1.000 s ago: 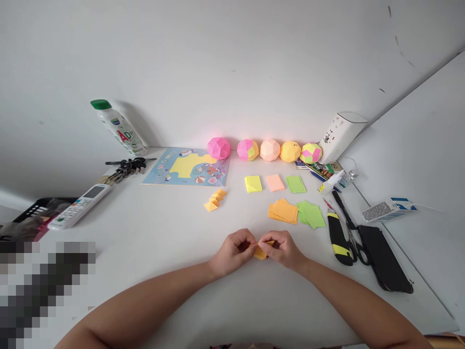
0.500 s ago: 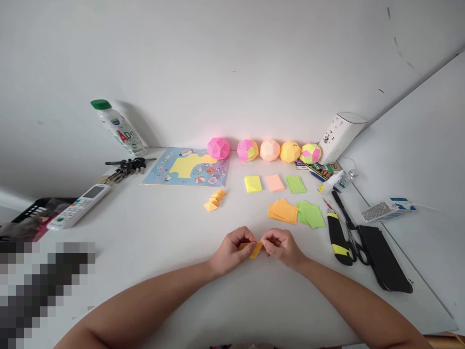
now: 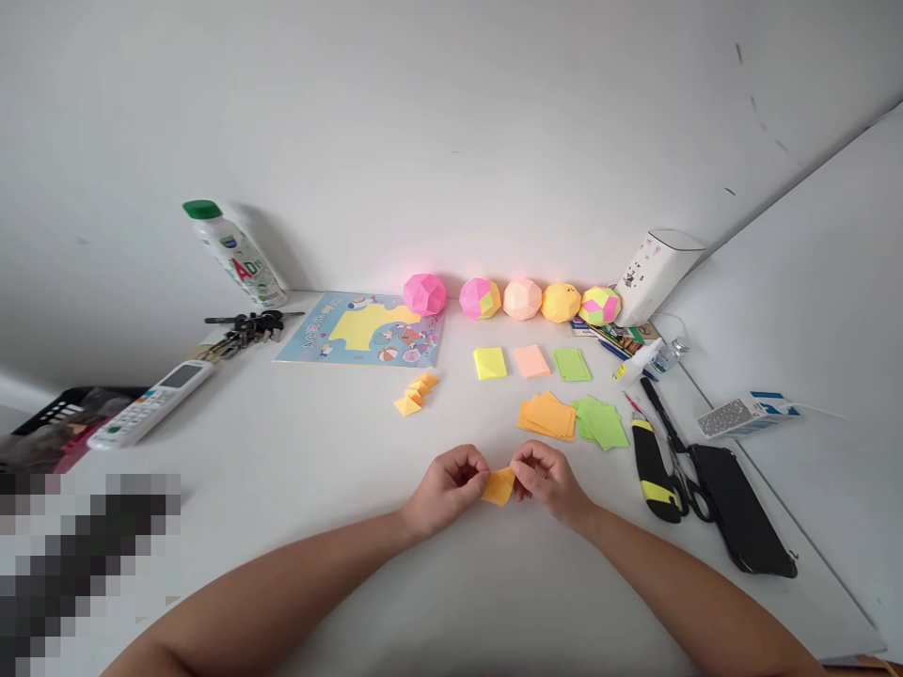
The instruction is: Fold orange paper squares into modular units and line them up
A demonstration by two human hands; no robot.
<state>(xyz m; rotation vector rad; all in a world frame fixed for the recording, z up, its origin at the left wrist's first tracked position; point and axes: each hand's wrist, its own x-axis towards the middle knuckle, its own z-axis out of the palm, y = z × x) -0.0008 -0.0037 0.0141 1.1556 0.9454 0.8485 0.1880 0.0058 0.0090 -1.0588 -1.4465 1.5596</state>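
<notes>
Head view: a left hand (image 3: 446, 486) and a right hand (image 3: 552, 481) are pinching opposite sides of an orange paper (image 3: 499, 487) between them over a white table (image 3: 331, 470), while orange sheets (image 3: 546, 417) and green sheets (image 3: 602, 424) are lying just beyond and folded orange pieces (image 3: 408, 406) are resting farther left.
</notes>
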